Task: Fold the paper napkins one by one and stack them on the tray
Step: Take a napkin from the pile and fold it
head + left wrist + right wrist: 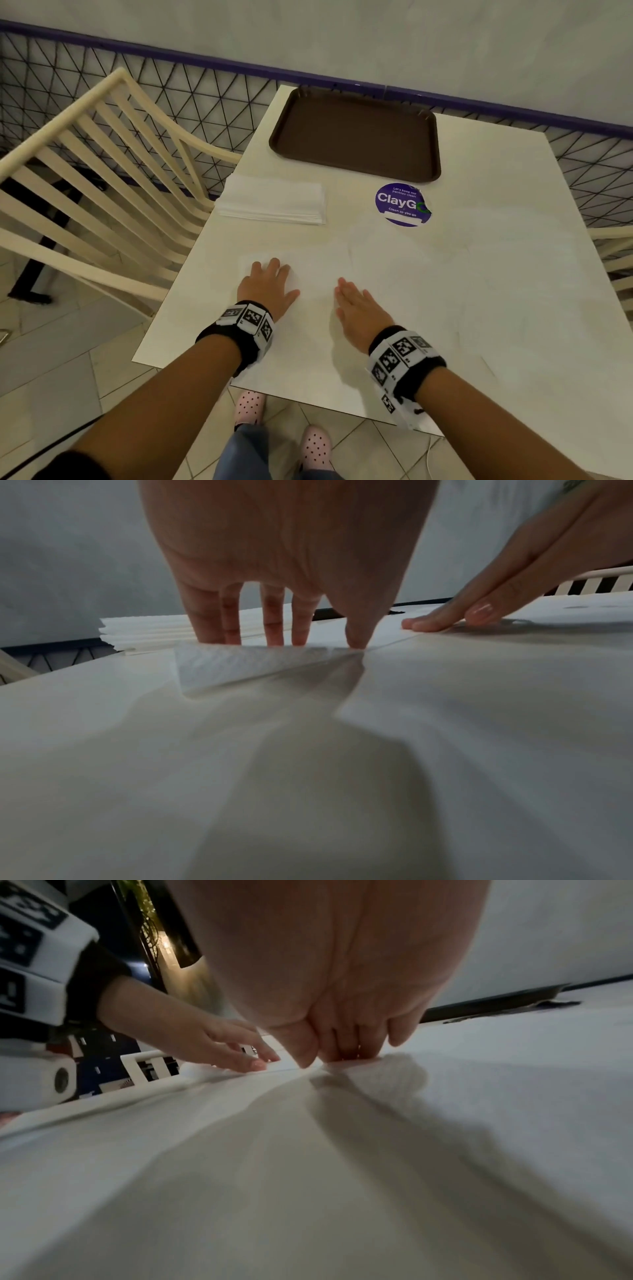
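A single white napkin lies flat on the white table, faint against it. My left hand presses on the napkin's left part with straight, spread fingers. The left wrist view shows those fingertips on the textured paper. My right hand lies flat beside it, fingers together, on the napkin's right part. A stack of unfolded napkins sits at the table's left edge. The brown tray stands at the far edge, beyond both hands.
A round purple sticker is stuck to the table in front of the tray. A cream slatted chair stands at the left, another chair at the right. A black wire fence runs behind the table.
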`<state>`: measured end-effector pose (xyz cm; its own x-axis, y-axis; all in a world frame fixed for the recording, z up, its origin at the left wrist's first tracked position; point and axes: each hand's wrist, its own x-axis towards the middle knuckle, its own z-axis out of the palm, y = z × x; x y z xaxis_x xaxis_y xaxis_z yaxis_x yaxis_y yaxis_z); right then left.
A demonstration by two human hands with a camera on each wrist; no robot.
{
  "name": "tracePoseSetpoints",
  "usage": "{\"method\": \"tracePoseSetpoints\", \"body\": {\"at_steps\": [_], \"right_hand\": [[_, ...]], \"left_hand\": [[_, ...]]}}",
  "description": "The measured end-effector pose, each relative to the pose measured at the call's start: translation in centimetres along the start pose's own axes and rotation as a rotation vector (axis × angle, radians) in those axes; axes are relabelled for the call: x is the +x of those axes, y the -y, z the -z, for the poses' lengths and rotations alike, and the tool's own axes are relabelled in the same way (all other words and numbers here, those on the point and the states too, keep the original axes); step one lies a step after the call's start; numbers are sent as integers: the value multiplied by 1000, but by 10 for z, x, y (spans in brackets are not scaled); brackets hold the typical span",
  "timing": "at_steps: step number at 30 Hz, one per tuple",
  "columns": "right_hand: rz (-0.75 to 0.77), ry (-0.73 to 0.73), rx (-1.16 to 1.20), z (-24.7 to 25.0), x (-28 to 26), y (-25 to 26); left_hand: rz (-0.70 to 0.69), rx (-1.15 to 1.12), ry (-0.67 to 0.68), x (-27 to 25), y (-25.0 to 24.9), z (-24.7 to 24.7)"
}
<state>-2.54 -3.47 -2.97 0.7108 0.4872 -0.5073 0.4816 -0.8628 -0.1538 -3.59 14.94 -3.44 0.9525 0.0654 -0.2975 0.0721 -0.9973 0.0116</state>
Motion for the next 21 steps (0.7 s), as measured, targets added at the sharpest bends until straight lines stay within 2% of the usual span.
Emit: {"method": "tracePoseSetpoints", "body": {"at_steps": [3, 7, 9, 14, 21], "right_hand": [[-1, 30, 3, 5, 1, -4], [6, 23, 17, 6, 5, -3], [10, 33, 11, 7, 4, -5], [18, 58, -29, 12, 4, -5], [42, 62, -137, 14, 7, -7]], "left_hand": [[-17, 90, -9, -3, -11, 8], [-261, 89, -45, -16, -49, 0], [-300, 57, -39, -21, -61, -10], [-215, 84, -59, -31, -47, -17], [32, 52, -33, -62, 8, -18]]}}
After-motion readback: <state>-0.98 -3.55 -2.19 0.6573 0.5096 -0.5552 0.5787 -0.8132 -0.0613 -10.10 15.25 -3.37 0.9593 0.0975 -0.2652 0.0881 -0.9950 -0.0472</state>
